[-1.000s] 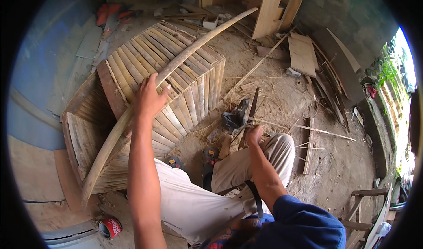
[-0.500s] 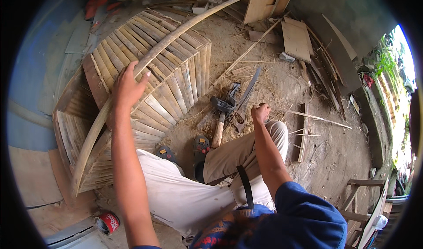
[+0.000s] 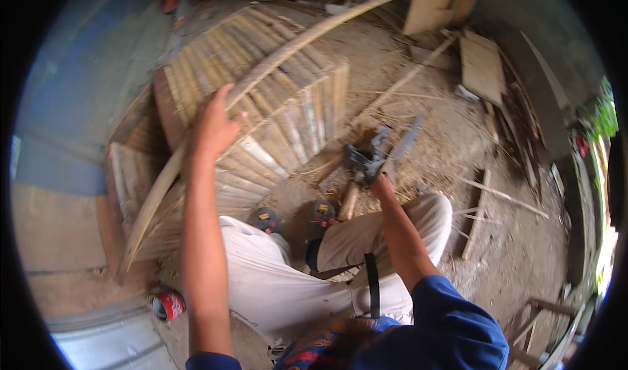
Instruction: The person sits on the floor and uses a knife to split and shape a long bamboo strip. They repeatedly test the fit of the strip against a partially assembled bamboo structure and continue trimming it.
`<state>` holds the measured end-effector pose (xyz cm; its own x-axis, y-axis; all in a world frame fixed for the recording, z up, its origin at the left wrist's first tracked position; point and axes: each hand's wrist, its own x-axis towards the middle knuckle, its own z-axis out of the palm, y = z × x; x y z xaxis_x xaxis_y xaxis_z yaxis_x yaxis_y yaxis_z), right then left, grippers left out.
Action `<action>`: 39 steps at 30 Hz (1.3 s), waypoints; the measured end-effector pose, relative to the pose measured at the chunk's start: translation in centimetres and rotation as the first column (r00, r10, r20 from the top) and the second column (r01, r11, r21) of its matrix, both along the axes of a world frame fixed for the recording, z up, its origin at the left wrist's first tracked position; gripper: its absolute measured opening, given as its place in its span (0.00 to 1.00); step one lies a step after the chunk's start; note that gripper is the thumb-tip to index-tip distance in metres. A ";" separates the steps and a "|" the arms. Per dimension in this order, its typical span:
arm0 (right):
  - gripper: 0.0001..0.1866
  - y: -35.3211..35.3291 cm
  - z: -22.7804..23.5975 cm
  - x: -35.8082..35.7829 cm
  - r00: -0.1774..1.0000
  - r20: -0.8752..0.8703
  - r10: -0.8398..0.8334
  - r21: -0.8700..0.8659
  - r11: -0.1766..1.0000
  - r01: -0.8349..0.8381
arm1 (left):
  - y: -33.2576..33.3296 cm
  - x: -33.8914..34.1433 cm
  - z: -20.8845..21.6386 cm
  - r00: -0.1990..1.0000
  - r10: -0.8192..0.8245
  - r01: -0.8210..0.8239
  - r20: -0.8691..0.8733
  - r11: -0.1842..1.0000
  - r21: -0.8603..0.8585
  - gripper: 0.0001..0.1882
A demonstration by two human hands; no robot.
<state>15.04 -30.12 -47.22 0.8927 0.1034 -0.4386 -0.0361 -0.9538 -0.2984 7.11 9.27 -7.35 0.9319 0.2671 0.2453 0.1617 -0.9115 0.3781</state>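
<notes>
The pole [image 3: 294, 47] may roll off the slatted frame's [image 3: 216, 52] near edge if the left hand [image 3: 217, 126] holding it slackens; I cannot tell the blurred right hand's [image 3: 383, 187] grip.

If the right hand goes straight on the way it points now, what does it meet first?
Likely the dark object just ahead of the right hand; the long blade lies slightly right of that line. Blur hides any contact, and depth is unclear.

Bowed tan pole [image 3: 281, 56] diag. across box [image 3: 261, 151]; blurred blade [image 3: 406, 138] (prob. saw).
</notes>
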 end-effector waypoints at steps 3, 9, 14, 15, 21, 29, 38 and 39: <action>0.22 1.1 0.7 -0.1 1.000 -0.013 -0.018 -0.185 0.983 0.016 | 0.1 -0.9 -0.4 0.993 -0.034 0.032 0.109 0.999 0.024 0.32; 0.34 1.7 3.9 -0.6 0.984 -0.169 -0.055 -0.163 0.986 0.027 | 1.2 -2.4 0.8 0.933 0.359 -0.360 -0.035 0.932 -0.033 0.31; 0.23 2.7 8.0 -0.2 0.987 0.083 -0.139 -0.049 0.988 0.144 | 2.6 -2.4 1.7 0.978 0.208 -0.211 -0.037 0.964 -0.162 0.28; 0.21 2.6 9.1 0.0 0.975 0.148 -0.168 0.018 0.986 0.167 | 2.9 -2.6 1.8 0.983 0.178 -0.184 -0.047 0.958 -0.220 0.27; 0.19 2.5 17.3 2.4 0.747 0.547 -0.378 0.441 0.888 0.127 | 3.2 -4.0 1.5 0.997 0.052 -0.046 0.061 0.994 -0.095 0.21; 0.14 -0.5 24.5 -3.3 0.698 0.148 -0.700 0.940 0.320 0.121 | 2.7 -5.4 -0.2 0.986 0.028 -0.102 0.164 0.878 0.468 0.20; 0.17 0.0 26.6 -12.5 0.610 0.249 -0.752 0.950 0.312 -0.003 | 4.7 -7.4 -0.3 0.987 -0.041 -0.051 0.157 0.844 0.535 0.18; 0.17 0.5 27.4 -13.3 0.625 0.252 -0.739 0.956 0.291 -0.042 | 4.9 -7.7 -0.3 0.984 -0.055 -0.045 0.167 0.839 0.542 0.18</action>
<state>1.77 -29.60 -19.86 0.8954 -0.3630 0.2578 0.2499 -0.0696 -0.9658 -0.56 14.19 -7.69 0.8635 0.0405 0.5027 0.1363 -0.9784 -0.1552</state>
